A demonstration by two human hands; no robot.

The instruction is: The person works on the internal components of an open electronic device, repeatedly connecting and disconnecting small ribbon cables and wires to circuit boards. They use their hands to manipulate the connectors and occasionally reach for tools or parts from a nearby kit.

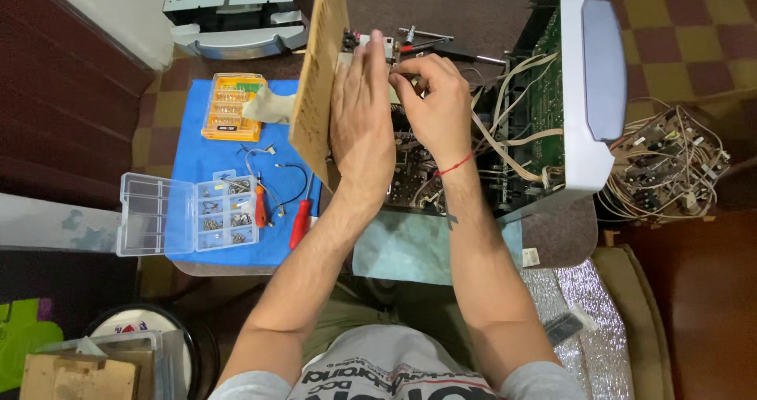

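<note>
My left hand (361, 120) lies flat against a tan circuit board (319, 69) held upright on its edge, fingers reaching to a small white part (371, 45) at the board's top. My right hand (434, 100) pinches at that same white part, a red thread around its wrist. Beneath both hands sits an opened electronic unit (418, 171) with dark components and beige ribbon cables (505, 144). What exactly the right fingertips hold is hidden.
A blue mat (197, 163) carries a yellow bit case (231, 106), a clear parts box (189, 213), two red-handled screwdrivers (300, 223) and loose wires. A grey plastic housing (583, 85) stands right, a wired board (670, 163) beyond it. A grey device (233, 14) sits at the back.
</note>
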